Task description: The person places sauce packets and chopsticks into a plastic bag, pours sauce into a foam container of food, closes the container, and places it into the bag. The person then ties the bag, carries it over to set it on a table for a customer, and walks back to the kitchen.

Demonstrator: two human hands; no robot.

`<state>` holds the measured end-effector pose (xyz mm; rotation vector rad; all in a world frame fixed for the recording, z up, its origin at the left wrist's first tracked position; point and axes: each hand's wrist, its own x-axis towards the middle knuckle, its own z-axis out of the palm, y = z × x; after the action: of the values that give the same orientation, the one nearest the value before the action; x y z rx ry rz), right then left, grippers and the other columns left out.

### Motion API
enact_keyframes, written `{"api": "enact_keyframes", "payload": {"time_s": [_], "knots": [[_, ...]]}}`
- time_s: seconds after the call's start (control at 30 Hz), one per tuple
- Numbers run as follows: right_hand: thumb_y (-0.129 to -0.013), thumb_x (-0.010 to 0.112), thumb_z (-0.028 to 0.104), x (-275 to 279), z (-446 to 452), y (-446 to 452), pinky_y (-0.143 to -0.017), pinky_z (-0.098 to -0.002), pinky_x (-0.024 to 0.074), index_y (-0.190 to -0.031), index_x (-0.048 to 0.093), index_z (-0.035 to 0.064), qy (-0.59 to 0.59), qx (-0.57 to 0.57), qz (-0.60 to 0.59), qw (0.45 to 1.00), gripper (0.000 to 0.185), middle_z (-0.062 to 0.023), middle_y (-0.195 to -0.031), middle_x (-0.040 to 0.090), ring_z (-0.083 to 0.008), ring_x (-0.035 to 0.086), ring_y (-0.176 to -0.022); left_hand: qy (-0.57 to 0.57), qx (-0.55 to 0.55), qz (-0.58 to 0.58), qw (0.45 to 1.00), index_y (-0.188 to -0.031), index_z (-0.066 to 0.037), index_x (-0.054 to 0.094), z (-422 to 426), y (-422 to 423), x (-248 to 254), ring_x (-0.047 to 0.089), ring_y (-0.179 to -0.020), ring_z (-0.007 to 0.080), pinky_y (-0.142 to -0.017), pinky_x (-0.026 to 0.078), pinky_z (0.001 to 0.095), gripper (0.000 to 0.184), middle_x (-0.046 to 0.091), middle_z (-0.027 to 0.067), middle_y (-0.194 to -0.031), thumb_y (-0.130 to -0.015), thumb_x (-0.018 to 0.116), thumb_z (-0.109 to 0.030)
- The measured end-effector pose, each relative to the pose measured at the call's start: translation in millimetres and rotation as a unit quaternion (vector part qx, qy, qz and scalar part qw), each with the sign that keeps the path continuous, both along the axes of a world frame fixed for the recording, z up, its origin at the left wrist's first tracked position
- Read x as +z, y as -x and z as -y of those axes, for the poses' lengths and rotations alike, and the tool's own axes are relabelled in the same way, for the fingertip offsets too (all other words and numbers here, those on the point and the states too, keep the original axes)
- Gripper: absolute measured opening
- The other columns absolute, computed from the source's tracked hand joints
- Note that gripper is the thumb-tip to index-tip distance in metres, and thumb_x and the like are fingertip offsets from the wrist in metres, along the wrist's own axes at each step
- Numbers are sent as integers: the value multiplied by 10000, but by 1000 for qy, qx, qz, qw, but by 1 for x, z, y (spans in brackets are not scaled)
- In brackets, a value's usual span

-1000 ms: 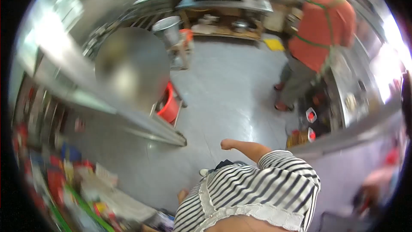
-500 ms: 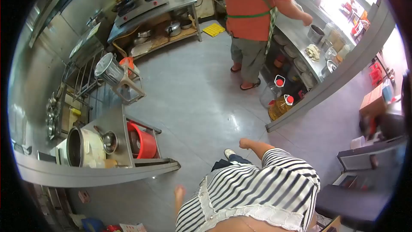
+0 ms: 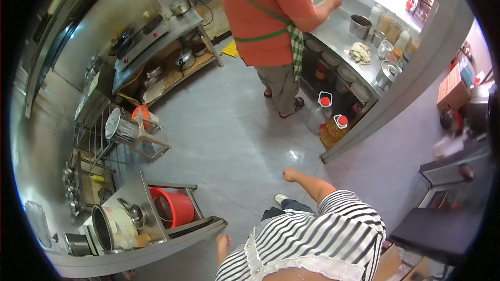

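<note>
My right hand [image 3: 289,174] is curled closed in front of me over the grey floor, with nothing showing in it. Low on the left, my left hand [image 3: 224,240] is closed too and looks bare. It is beside the end of a steel counter [image 3: 179,231], apart from it as far as I can see. A red bucket [image 3: 179,209] sits under that counter. The nearest things ahead of my right hand are a jug of yellow oil [image 3: 332,132] and a clear jug [image 3: 316,120], both with red caps.
A co-worker [image 3: 271,15] in an orange shirt and green apron stands at the right counter [image 3: 333,34], holding something clear. A doorway post [image 3: 385,93] rises on the right. On the left are a large pot [image 3: 112,226], a metal bin [image 3: 121,126] and a gas stove [image 3: 140,41].
My view has moved forward, and the counters and co-worker look nearer. My right arm reaches further out. The co-worker has turned slightly and raised a clear item.
</note>
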<state>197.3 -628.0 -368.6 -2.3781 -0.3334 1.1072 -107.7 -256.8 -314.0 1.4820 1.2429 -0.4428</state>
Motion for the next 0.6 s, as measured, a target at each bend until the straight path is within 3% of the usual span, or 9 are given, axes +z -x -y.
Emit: {"api": "enact_keyframes", "payload": {"time_s": [0.03, 0.1, 0.13, 0.27, 0.33, 0.47, 0.53, 0.6], "knots": [[-736, 434, 150, -4, 2, 4, -584, -383, 471, -927, 599, 6, -7, -35, -10, 999, 291, -184, -705, 606, -259, 599, -585, -19, -25, 13, 999, -763, -27, 555, -8, -16, -1, 551, -566, 162, -450, 426, 301, 203, 582, 85, -697, -784, 518, -225], [-733, 434, 147, -4, 9, 18, -574, -384, 474, -931, 598, 6, -25, -96, -46, 994, 293, -179, -697, 606, -258, 601, -580, -7, -43, 34, 998, -757, -60, 557, -2, -53, 32, 533, -529, 106, -421, 394, 223, 183, 541, 10, -629, -828, 491, -216], [-731, 435, 144, -2, 14, 26, -563, -385, 478, -934, 597, 6, -38, -149, -78, 985, 295, -175, -690, 605, -257, 603, -575, -46, -56, 68, 995, -805, -52, 562, 4, -66, 44, 538, -552, 101, -433, 400, 221, 180, 552, 16, -663, -832, 496, -217], [-719, 439, 147, -3, 38, 64, -557, -383, 489, -938, 589, -16, -33, -123, -73, 989, 311, -178, -691, 604, -264, 605, -566, -85, -55, 124, 987, -905, -40, 572, 16, -77, 58, 548, -606, 97, -462, 411, 220, 199, 574, 26, -717, -838, 510, -217], [-756, 425, 137, -12, 51, 85, -500, -390, 478, -839, 601, -56, 28, -113, -69, 991, 274, -233, -735, 598, -303, 602, -591, -69, -50, 129, 988, -907, -35, 566, 25, -64, 53, 549, -627, 100, -471, 415, 225, 195, 575, 27, -731, -832, 517, -209], [-744, 447, 145, -29, 69, 117, -528, -382, 481, -867, 606, -49, 25, -129, -109, 985, 280, -223, -738, 604, -295, 603, -592, -2, -46, 69, 997, -885, -28, 566, 28, 7, -4, 541, -594, 112, -464, 419, 234, 166, 566, 35, -686, -824, 502, -167], [-713, 436, 158, -69, 85, 128, -565, -388, 483, -896, 604, -21, 52, -73, -121, 989, 307, -188, -701, 606, -301, 608, -598, 1, -42, -35, 998, -845, -32, 567, 62, 39, 13, 535, -564, 127, -468, 422, 258, 156, 555, 44, -659, -804, 496, -164], [-707, 449, 168, -31, 95, 131, -568, -387, 484, -890, 609, -12, 35, -83, -116, 989, 303, -187, -722, 608, -301, 608, -608, -11, -106, -98, 989, -844, -33, 566, 65, 79, 2, 537, -569, 128, -472, 423, 260, 161, 557, 45, -664, -803, 496, -172]]}}
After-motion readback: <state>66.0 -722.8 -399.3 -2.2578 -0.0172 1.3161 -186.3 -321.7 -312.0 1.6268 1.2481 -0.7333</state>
